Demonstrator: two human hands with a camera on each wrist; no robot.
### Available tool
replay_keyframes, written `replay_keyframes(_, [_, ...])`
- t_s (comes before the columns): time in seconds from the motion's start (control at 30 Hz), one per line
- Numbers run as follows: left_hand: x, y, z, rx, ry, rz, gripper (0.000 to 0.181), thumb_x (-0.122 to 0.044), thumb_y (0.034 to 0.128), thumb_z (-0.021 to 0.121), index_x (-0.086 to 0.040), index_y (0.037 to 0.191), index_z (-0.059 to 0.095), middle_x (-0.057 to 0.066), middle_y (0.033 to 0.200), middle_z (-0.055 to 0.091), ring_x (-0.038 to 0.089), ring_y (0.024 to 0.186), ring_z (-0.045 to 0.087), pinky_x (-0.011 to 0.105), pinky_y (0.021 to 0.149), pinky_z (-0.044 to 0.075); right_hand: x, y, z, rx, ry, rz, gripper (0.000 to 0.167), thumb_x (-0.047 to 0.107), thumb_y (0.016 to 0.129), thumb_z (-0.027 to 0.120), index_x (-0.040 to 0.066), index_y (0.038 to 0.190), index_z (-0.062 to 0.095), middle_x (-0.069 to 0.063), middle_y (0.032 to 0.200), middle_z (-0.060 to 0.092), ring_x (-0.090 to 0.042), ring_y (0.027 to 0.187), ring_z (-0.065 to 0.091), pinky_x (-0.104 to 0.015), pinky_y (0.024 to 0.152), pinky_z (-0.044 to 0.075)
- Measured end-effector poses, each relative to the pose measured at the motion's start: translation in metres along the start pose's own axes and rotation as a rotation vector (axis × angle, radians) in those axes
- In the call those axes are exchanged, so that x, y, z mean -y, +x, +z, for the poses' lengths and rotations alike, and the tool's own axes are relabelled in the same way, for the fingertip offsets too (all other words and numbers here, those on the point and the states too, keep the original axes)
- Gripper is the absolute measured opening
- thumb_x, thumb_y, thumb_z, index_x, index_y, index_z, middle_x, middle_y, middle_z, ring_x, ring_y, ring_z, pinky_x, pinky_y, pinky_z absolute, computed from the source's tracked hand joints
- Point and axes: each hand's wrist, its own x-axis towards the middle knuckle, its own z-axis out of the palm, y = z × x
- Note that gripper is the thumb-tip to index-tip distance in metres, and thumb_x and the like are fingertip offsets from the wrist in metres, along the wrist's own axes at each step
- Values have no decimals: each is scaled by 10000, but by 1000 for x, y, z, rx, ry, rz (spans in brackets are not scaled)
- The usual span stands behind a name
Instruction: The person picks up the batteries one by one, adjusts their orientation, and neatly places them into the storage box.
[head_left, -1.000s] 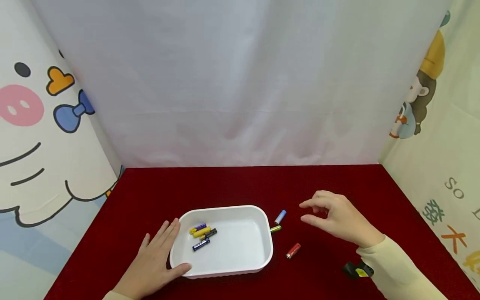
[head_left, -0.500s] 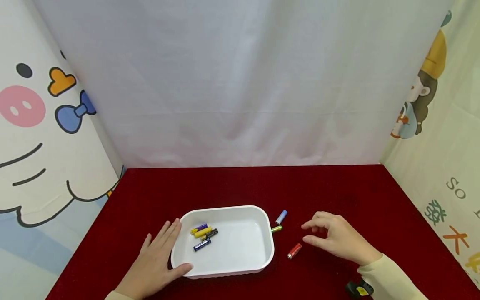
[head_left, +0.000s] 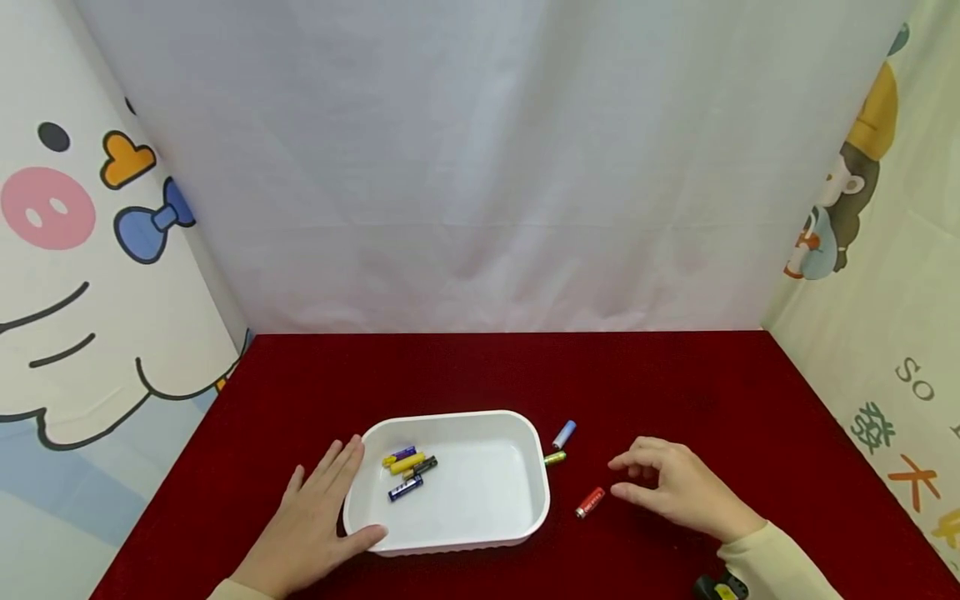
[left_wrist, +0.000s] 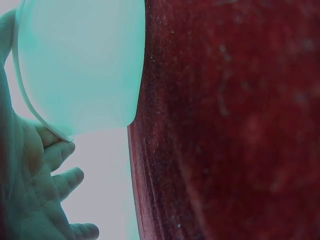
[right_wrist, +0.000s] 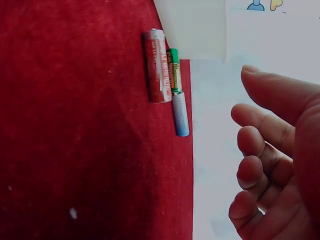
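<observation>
My left hand (head_left: 306,525) rests against the left end of a white tray (head_left: 480,546), thumb over the near rim, fingers spread; in the left wrist view the fingers (left_wrist: 64,184) lie along the tray's side (left_wrist: 85,65). Several batteries, among them a yellow one (head_left: 407,464) and a dark blue one (head_left: 406,488), lie in the tray's left part. My right hand (head_left: 678,490), fingers loosely bent and holding nothing, hovers right of a red battery (head_left: 590,502). Right of the tray lie a green battery (head_left: 555,458) and a light blue one (head_left: 564,434); the right wrist view shows all three.
A dark red cloth (head_left: 450,367) covers the table. Behind it hangs a pale curtain (head_left: 487,167), with printed sheets at the left (head_left: 67,350) and right (head_left: 900,292). A black object with a yellow mark (head_left: 722,587) is by the right sleeve.
My right hand has come down and nearer to the table's front edge, closer to the red battery's level. The left hand keeps its place on the tray.
</observation>
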Motion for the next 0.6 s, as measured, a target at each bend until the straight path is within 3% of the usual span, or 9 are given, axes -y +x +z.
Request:
replay_keyframes(0.33, [-3, 0, -3, 4, 3, -4, 1053, -795, 750, 525, -150, 1536, 250, 23, 1574, 254, 306, 1430, 236, 722, 1026, 210, -6, 1, 11, 79, 43, 48, 256, 388, 825, 749, 195, 992, 727, 134, 763, 538, -47, 687, 513, -190, 587, 459])
replay_keyframes(0.6, [-3, 0, -4, 12, 4, -8, 1054, -798, 751, 519, -152, 1538, 243, 22, 1575, 248, 302, 1433, 228, 718, 1031, 208, -8, 5, 16, 132, 1, 64, 273, 412, 807, 759, 213, 990, 725, 146, 774, 530, -28, 710, 499, -190, 610, 448])
